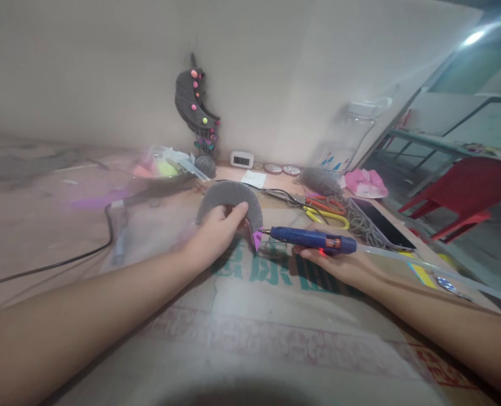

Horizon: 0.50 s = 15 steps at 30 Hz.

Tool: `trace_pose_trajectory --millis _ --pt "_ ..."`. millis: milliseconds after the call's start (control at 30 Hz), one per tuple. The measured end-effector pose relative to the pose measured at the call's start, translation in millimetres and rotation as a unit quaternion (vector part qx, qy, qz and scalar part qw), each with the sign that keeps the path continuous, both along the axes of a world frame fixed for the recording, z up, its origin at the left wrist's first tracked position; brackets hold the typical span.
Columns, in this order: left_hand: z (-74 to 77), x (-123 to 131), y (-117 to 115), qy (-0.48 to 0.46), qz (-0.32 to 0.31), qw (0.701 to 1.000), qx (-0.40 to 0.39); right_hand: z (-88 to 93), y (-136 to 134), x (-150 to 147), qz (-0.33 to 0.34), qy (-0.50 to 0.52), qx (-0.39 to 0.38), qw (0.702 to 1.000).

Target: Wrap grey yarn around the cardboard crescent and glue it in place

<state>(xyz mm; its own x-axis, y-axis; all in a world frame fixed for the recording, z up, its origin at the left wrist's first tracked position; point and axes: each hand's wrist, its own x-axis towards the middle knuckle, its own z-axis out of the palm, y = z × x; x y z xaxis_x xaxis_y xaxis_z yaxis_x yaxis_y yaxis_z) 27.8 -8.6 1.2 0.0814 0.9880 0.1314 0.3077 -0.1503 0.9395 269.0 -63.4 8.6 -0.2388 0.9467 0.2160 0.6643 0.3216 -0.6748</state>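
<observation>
A crescent wrapped in grey yarn (233, 194) is gripped by my left hand (222, 225), the thumb lying across its front. The crescent's lower right tip shows bare purple (257, 239). My right hand (322, 259) is closed around a blue hot glue gun (305, 238) with a small red light lit. The gun's nozzle points left and is at the purple tip; whether it touches I cannot tell. A clear glue stick (394, 259) trails out of the gun's back end.
On the wall hangs a grey crescent with pompoms (191, 101). Behind my hands are a bowl of bright craft pieces (163, 169), a small clock (242, 159), yellow-handled scissors (328, 219), grey yarn (322, 180), a phone (381, 223) and a water bottle (343, 138). A black cord (76, 256) crosses the left side.
</observation>
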Motion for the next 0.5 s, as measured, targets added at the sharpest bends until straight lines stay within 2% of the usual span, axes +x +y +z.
trace_pose_trajectory --millis 100,300,500 --pt "0.0 -0.1 0.2 -0.003 -0.003 1.000 0.007 -0.7 -0.4 -0.2 0.020 -0.024 0.018 0.999" --pt "-5.2 -1.4 2.3 0.002 -0.028 1.000 0.013 -3.2 1.1 -0.4 0.009 -0.044 0.021 0.999" --pt "-8.6 -2.2 1.7 0.007 -0.035 0.999 0.013 2.5 -0.7 -6.7 0.010 -0.056 0.025 0.998"
